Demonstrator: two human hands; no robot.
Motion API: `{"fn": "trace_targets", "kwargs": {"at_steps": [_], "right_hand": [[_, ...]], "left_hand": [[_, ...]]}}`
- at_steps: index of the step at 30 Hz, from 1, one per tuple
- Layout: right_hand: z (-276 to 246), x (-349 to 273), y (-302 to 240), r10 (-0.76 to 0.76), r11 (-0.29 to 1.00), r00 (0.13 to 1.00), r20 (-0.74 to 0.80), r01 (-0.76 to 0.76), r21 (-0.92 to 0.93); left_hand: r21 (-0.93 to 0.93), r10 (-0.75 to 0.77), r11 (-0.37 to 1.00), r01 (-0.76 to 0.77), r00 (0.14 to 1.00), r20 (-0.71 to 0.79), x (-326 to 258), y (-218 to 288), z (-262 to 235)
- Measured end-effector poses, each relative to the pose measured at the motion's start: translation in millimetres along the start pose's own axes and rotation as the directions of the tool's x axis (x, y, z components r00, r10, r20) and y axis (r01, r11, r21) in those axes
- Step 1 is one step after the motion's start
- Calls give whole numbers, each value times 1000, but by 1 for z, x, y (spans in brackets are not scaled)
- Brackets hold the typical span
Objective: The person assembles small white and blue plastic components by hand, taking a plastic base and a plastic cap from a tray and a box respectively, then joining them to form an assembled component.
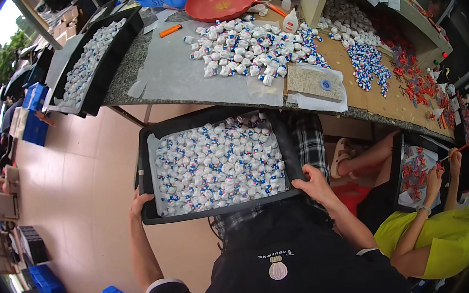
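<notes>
A black rectangular tray (pixel 145 172) is held level over my lap, just below the table's front edge. White paper lines it, and many small white figurines (pixel 219 165) with blue and pink parts fill it. My left hand (pixel 140 203) grips its near left corner, thumb over the rim and fingers mostly hidden beneath. At the near right corner my right hand (pixel 314 185) holds the rim the same way. On the table beyond lies a loose heap of similar white and blue figurines (pixel 250 49).
The stone-topped table (pixel 126 72) carries a red basin (pixel 220 2), an orange cutter (pixel 170 30), a white squeeze bottle (pixel 290 21) and a stone slab (pixel 314 81). Another black tray (pixel 96 63) of figurines stands left. A co-worker in yellow-green (pixel 435 240) handles red pieces at right.
</notes>
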State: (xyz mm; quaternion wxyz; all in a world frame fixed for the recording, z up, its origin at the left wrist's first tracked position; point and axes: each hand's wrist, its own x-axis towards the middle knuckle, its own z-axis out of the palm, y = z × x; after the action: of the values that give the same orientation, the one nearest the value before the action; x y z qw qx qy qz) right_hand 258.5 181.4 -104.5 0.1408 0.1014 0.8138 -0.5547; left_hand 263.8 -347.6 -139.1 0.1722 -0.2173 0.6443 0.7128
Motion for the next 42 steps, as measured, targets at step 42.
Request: {"fn": "trace_targets", "kwargs": {"at_steps": [42], "right_hand": [[31,173,-167,-710,666,702,-54,645,-375]], "left_hand": [[25,-30,999,31,998,-46,3,21,16]]}}
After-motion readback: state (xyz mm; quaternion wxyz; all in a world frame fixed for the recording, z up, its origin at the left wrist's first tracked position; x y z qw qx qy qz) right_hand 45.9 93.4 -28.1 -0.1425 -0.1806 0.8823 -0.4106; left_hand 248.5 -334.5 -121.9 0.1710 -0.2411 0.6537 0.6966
